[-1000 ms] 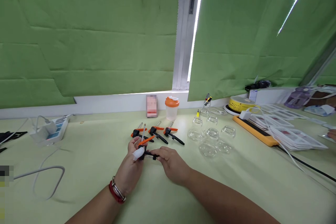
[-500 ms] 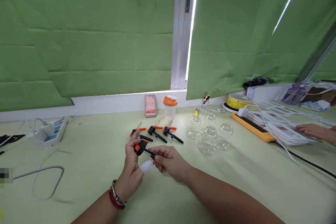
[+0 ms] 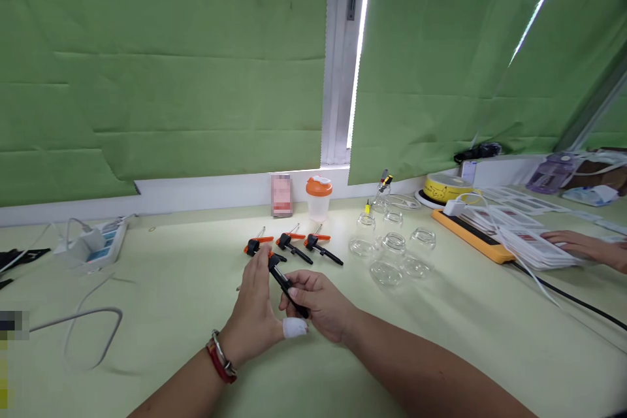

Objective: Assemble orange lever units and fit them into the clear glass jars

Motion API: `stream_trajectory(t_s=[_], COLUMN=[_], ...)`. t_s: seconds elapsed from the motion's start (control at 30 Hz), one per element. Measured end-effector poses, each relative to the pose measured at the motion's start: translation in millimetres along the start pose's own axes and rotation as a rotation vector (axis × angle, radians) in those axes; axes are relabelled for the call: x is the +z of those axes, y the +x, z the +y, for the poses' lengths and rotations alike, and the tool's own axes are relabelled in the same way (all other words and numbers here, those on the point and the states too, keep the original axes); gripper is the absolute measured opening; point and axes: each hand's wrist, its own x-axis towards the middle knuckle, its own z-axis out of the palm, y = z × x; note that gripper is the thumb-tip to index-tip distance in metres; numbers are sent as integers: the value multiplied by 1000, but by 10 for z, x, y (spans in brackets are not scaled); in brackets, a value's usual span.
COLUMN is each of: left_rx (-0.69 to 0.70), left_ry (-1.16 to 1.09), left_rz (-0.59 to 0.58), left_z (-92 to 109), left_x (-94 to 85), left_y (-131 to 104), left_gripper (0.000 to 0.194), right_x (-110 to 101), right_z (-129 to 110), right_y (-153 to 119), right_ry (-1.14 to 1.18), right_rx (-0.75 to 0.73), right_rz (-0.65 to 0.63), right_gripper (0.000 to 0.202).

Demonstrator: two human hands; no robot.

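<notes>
- Right hand [image 3: 323, 304]: closed on the lower part of the black tool [image 3: 289, 290], pinched between my thumb and fingers.
- Left hand [image 3: 257, 317]: spread open, fingers raised at the tool's upper end, thumb reaching out near its lower end. White wrap [image 3: 294, 327] on that thumb; bracelets [image 3: 222, 358] at the wrist.
- The tool lay between my two hands, slanted, upper end toward my left fingers, lower end at my right thumb. Held above the pale green table [image 3: 171, 287].
- Just beyond my hands, three black-and-orange tools [image 3: 292, 249] rested in a row.
- Farther beyond: a phone [image 3: 281, 196] propped upright and, to its right, a cup with an orange lid [image 3: 318, 202].
- Right of my right hand and farther out, clear glass jars [image 3: 386, 261] stood grouped. Past them, an orange power strip [image 3: 470, 238] beside stacked printed sheets [image 3: 543, 248].
- Far to my right, another person's hand [image 3: 578, 245] was on the sheets.
- Well left of my left hand: a white power strip [image 3: 105, 245] with plugs in it, and a looped grey cable [image 3: 115, 330] nearer me.
</notes>
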Motion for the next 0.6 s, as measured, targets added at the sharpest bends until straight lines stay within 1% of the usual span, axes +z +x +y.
stream_trajectory(t_s=[0.13, 0.27, 0.43, 0.6], left_rx=[33, 32, 49, 23], left_ry=[82, 126, 114, 80], left_rz=[-16, -26, -58, -100], left_z=[23, 77, 104, 49], left_x=[25, 15, 10, 33], left_y=[0, -2, -15, -45], left_gripper=[126, 127, 127, 127], right_x=[14, 28, 33, 45], right_z=[15, 28, 24, 22], right_y=[-4, -11, -12, -8], right_ry=[-20, -15, 1, -20], right_rx=[7, 15, 13, 46], right_rz=[-8, -10, -41, -19], right_gripper=[34, 32, 31, 35])
